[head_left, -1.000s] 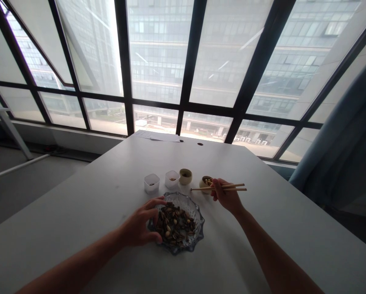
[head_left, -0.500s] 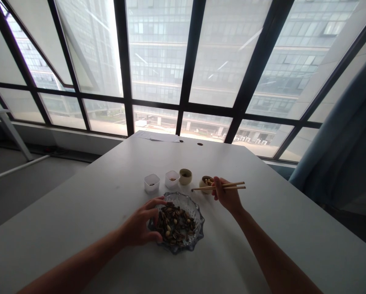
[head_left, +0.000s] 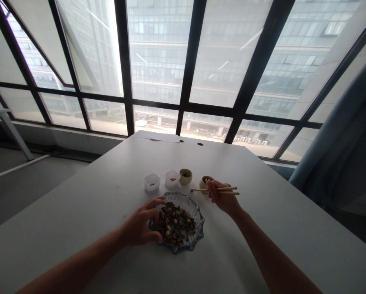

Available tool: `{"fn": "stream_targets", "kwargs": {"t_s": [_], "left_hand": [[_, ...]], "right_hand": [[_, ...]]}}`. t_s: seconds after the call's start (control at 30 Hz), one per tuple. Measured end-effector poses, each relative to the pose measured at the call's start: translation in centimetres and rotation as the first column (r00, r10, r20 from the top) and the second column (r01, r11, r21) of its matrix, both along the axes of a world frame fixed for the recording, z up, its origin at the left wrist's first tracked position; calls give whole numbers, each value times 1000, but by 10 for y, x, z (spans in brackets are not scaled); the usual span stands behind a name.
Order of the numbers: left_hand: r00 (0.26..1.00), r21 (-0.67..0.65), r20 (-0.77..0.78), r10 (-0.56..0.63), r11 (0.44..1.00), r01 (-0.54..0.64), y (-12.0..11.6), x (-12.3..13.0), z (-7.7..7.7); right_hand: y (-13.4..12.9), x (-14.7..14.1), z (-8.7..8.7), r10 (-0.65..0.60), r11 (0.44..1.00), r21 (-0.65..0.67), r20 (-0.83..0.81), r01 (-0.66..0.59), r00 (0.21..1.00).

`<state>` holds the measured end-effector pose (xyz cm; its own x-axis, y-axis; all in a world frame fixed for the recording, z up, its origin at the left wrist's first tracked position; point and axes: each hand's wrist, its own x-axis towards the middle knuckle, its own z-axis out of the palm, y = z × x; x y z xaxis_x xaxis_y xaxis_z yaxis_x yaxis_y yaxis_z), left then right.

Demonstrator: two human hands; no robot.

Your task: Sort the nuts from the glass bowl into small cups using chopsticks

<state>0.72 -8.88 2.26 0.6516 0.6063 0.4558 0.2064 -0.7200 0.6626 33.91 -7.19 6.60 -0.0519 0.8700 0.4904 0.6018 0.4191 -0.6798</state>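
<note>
My left hand (head_left: 142, 224) grips the left rim of a scalloped glass bowl (head_left: 198, 228), fingers along the top and thumb at the near side. Dark striped seeds, with several pale nuts among them, lie in the bowl. A pair of wooden chopsticks (head_left: 228, 188) is held in my right hand (head_left: 224, 200). Their tips point left, just beyond the bowl's far rim; a dark speck shows there, too small to make out. Right behind the chopsticks stands a small round beige cup (head_left: 202, 184) with pale nuts, partly covered by my right hand.
Two small white square containers (head_left: 152, 188) and a second beige cup (head_left: 185, 179) stand in a row behind the bowl, each with a little something inside. Papers (head_left: 158, 136) lie at the far edge of the white table (head_left: 115, 204). A blue curtain (head_left: 332, 143) hangs at right.
My right hand has shifted slightly left and down with the chopsticks, which now sit a bit deeper in its grasp. The left hand and the bowl have stayed put.
</note>
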Motion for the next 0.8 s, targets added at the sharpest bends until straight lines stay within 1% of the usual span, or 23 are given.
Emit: {"fn": "stream_targets", "kwargs": {"t_s": [0.17, 0.4, 0.5, 0.6, 0.67, 0.73, 0.77, 0.8], "left_hand": [[1000, -2, -4, 5, 1000, -5, 0, 0, 1], [1000, -10, 0, 5, 1000, -5, -1, 1, 2], [1000, -18, -8, 14, 1000, -14, 0, 0, 0], [999, -27, -19, 28, 999, -29, 1, 2, -2], [998, -29, -22, 59, 998, -60, 1, 6, -5], [995, -25, -29, 101, 995, -101, 0, 10, -8], [992, -22, -34, 120, 992, -121, 0, 12, -9], [990, -19, -41, 136, 990, -137, 0, 13, -10]], "right_hand": [[-4, -6, 5, 46, 999, 13, 42, -47, 998], [-4, -5, 6, 16, 999, -27, -59, -18, 998], [-6, -3, 14, -5, 1000, -12, -168, 3, 986], [-12, -5, 29, -37, 999, 0, -345, 39, 938], [-16, -9, 38, -22, 999, -51, -394, 2, 919], [-19, -12, 44, 37, 984, -150, -362, -98, 932], [-18, -13, 45, 60, 973, -190, -343, -132, 937], [-17, -13, 45, 63, 968, -209, -337, -139, 939]]}}
